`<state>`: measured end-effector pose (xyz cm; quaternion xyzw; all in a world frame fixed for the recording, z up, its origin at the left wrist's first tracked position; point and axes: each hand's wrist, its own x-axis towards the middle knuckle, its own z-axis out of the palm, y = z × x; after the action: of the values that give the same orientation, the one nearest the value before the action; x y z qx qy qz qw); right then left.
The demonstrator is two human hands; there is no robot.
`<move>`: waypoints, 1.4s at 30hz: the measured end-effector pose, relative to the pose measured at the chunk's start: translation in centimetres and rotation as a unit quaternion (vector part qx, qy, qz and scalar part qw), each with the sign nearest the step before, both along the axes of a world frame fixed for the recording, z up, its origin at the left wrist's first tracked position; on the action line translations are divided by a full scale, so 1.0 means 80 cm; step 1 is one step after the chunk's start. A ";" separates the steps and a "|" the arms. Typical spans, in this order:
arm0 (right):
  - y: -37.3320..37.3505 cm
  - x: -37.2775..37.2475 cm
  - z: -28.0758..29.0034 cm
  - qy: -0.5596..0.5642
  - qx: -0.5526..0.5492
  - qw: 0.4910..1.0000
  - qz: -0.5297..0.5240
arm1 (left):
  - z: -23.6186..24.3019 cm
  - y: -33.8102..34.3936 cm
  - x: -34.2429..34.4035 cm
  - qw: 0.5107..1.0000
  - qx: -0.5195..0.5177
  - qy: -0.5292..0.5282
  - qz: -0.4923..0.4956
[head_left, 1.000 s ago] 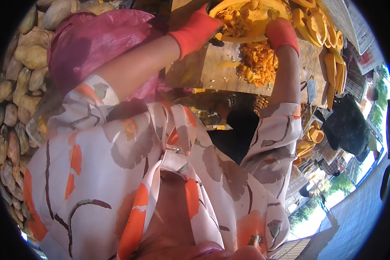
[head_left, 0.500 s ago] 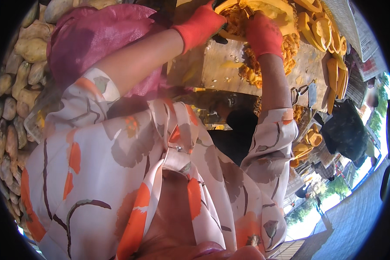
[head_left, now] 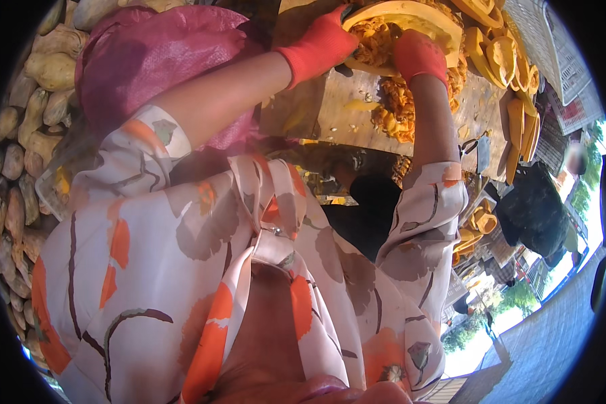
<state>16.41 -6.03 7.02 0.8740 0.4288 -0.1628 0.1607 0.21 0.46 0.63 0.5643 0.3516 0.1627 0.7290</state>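
Note:
In the head view, my left hand [head_left: 323, 47], in a red glove with dark fingertips, grips the left rim of a halved orange pumpkin [head_left: 444, 37]. My right hand [head_left: 419, 55], also red-gloved, is closed inside that hollowed half, among stringy pulp [head_left: 374, 40]; what it holds is hidden. A heap of scooped orange pulp and seeds [head_left: 394, 121] lies below the pumpkin on a wooden board [head_left: 323, 118]. Stray seeds are scattered on the board.
Hollowed pumpkin pieces [head_left: 501, 57] are stacked at the board's right side beside plastic crates [head_left: 565, 81]. A pink woven sack [head_left: 138, 60] sits left of the board, near piled whole squashes [head_left: 50, 71]. A small tool [head_left: 481, 155] rests at the board's lower right edge.
My right hand has moved leftward from the pumpkin's right rim into its pulp. The pumpkin and my left hand have shifted slightly to the right.

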 end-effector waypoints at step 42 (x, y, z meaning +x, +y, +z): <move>0.000 -0.030 -0.011 0.043 0.109 0.993 -0.009 | -0.040 0.077 0.071 0.865 0.497 -0.066 0.015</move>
<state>13.99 -6.02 6.11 0.8823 0.4428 -0.1535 0.0445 5.88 6.61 -2.54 0.8346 0.1835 0.3634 0.3711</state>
